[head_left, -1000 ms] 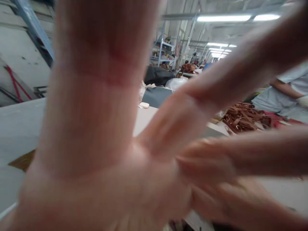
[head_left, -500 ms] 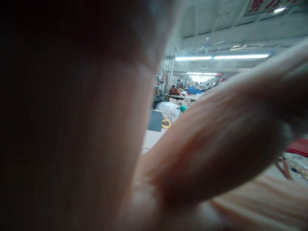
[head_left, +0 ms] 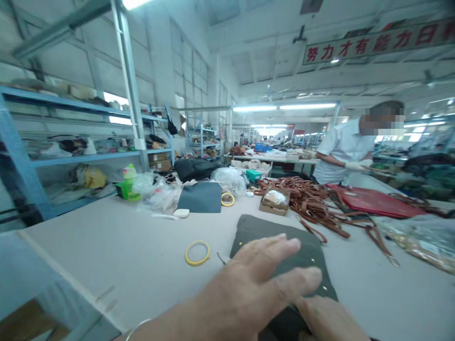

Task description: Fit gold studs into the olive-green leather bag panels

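A dark grey-green bag panel (head_left: 277, 232) lies flat on the table just in front of me, with small gold-coloured fittings along its edges. Over its near part is my left hand (head_left: 249, 284), fingers stretched out and apart, holding nothing. A thin bracelet circles that wrist. My right hand (head_left: 330, 319) rests low at the bottom edge, against the dark material. Its fingers are mostly hidden behind my left hand and by the frame edge. Left of the panel sits a roll of yellow tape (head_left: 197, 253).
Brown leather straps (head_left: 313, 203) are heaped at the right, beside a small cardboard box (head_left: 273, 204). Farther right lie a red leather piece (head_left: 377, 201) and plastic bags. A second tape roll (head_left: 228, 199) and a dark sheet (head_left: 199, 197) are behind. A co-worker (head_left: 341, 151) stands across the table.
Half a second ago, a blurred hand and arm covered most of the view close to the camera. Now my hands are down at the panel, and the table and room show.
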### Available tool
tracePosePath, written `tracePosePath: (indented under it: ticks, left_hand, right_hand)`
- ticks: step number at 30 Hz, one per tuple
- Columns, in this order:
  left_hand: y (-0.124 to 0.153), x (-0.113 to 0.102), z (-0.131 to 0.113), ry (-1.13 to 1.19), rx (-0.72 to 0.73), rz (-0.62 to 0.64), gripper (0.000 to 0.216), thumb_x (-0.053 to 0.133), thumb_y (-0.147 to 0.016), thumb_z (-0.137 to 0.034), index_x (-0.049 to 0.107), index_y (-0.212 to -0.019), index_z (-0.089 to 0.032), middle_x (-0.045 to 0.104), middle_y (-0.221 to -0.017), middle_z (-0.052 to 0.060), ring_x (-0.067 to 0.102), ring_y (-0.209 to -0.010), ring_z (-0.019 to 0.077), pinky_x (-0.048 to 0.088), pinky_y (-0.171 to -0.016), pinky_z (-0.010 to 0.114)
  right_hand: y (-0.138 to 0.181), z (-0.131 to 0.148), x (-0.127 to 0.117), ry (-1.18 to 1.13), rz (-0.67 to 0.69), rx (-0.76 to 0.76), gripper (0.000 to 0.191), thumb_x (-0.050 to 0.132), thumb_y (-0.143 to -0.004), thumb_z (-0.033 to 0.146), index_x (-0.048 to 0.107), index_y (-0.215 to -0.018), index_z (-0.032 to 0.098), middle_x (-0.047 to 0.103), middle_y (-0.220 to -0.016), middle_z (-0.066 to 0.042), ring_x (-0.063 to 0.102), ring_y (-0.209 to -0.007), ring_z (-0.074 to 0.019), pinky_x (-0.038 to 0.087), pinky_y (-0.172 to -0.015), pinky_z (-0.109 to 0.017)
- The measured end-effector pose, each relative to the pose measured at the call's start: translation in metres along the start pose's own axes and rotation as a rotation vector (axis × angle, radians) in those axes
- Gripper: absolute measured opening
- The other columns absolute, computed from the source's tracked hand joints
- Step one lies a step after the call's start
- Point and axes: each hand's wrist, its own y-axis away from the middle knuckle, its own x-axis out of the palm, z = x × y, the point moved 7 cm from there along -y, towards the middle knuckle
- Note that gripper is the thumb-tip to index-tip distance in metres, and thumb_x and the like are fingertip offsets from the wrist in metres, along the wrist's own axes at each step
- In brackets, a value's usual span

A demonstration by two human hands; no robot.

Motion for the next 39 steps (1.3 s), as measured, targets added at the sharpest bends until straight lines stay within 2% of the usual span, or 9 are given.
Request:
tracePosePath:
  ticks: [3,5,8,12,20,26,31,34,39]
  left_hand:
    - [-0.011,0.04,0.007,-0.044,0.045,0.154,0.072,0.071,-0.079,-0.042,0.039,-0.141,-0.024,0.045,-0.145,0.012,0.032,-0.14,0.0325,0.024,-0.116,0.058]
    - [-0.012,0.054,0.024,-0.045,-0.017,0.155,0.083,0.079,-0.071,-0.037,0.037,-0.141,-0.023,0.042,-0.147,0.013,0.035,-0.138,0.0331,0.025,-0.115,0.059]
    - [0.002,0.059,0.049,-0.023,-0.167,0.009,0.079,0.082,-0.067,-0.031,0.042,-0.135,-0.022,0.042,-0.145,0.014,0.04,-0.134,0.0323,0.034,-0.111,0.055]
    - [0.045,0.073,0.06,-0.015,-0.335,-0.234,0.042,0.076,-0.072,-0.021,0.054,-0.108,-0.021,0.058,-0.116,0.01,0.057,-0.107,0.027,0.05,-0.092,0.046]
    - [0.082,0.119,0.061,0.222,-0.639,-0.419,0.046,0.067,-0.075,-0.011,0.049,-0.117,-0.021,0.06,-0.103,0.005,0.059,-0.096,0.021,0.053,-0.084,0.038]
    - [0.086,0.125,0.056,0.295,-0.555,-0.376,0.01,0.06,-0.083,-0.013,0.055,-0.088,-0.02,0.06,-0.082,0.0,0.058,-0.077,0.0157,0.051,-0.069,0.029]
    - [0.082,0.097,0.046,0.135,-0.412,-0.448,0.037,0.062,-0.083,-0.016,0.051,-0.118,-0.02,0.06,-0.108,0.007,0.058,-0.1,0.0195,0.052,-0.086,0.034]
    - [0.066,0.085,0.04,0.052,-0.347,-0.38,0.033,0.063,-0.084,-0.017,0.054,-0.115,-0.021,0.06,-0.11,0.008,0.056,-0.102,0.0209,0.05,-0.089,0.037]
    - [0.05,0.084,0.053,0.066,-0.434,-0.286,0.03,0.065,-0.08,-0.013,0.055,-0.107,-0.021,0.061,-0.104,0.006,0.056,-0.096,0.0221,0.049,-0.085,0.039]
  right_hand:
    - [0.001,0.003,-0.009,0.027,0.009,0.027,0.04,0.061,-0.062,0.014,0.066,-0.1,0.024,0.074,-0.096,-0.009,0.069,-0.093,-0.0315,0.046,-0.071,-0.033]
    - [0.001,0.002,-0.019,0.034,0.018,0.046,0.035,0.063,-0.064,0.018,0.066,-0.099,0.022,0.074,-0.095,-0.011,0.069,-0.092,-0.032,0.044,-0.069,-0.033]
    - [-0.002,-0.002,-0.032,-0.013,0.043,0.072,0.029,0.069,-0.062,0.024,0.067,-0.091,0.022,0.074,-0.092,-0.009,0.069,-0.087,-0.0291,0.041,-0.064,-0.03]
    - [-0.006,-0.008,-0.038,-0.104,0.067,0.059,0.031,0.074,-0.058,0.024,0.067,-0.088,0.022,0.073,-0.089,-0.006,0.068,-0.082,-0.0238,0.037,-0.061,-0.026]
    - [-0.005,-0.009,-0.032,-0.144,0.097,0.07,0.027,0.072,-0.06,0.025,0.065,-0.086,0.022,0.071,-0.085,-0.005,0.065,-0.077,-0.0218,0.033,-0.059,-0.026]
    - [-0.005,-0.008,-0.031,-0.143,0.102,0.068,0.026,0.071,-0.061,0.024,0.064,-0.086,0.022,0.071,-0.086,-0.005,0.066,-0.079,-0.0222,0.033,-0.061,-0.026]
    - [-0.004,-0.004,-0.028,-0.066,0.118,0.053,0.025,0.067,-0.065,0.022,0.064,-0.089,0.021,0.071,-0.089,-0.008,0.067,-0.081,-0.0245,0.034,-0.061,-0.027]
    - [-0.003,0.0,-0.029,-0.015,0.096,0.019,0.026,0.066,-0.067,0.023,0.063,-0.093,0.021,0.072,-0.09,-0.008,0.068,-0.085,-0.0273,0.035,-0.063,-0.029]
    - [-0.008,0.007,-0.049,0.141,0.04,-0.045,0.026,0.063,-0.072,0.02,0.063,-0.097,0.021,0.073,-0.091,-0.01,0.068,-0.087,-0.0313,0.037,-0.065,-0.031]
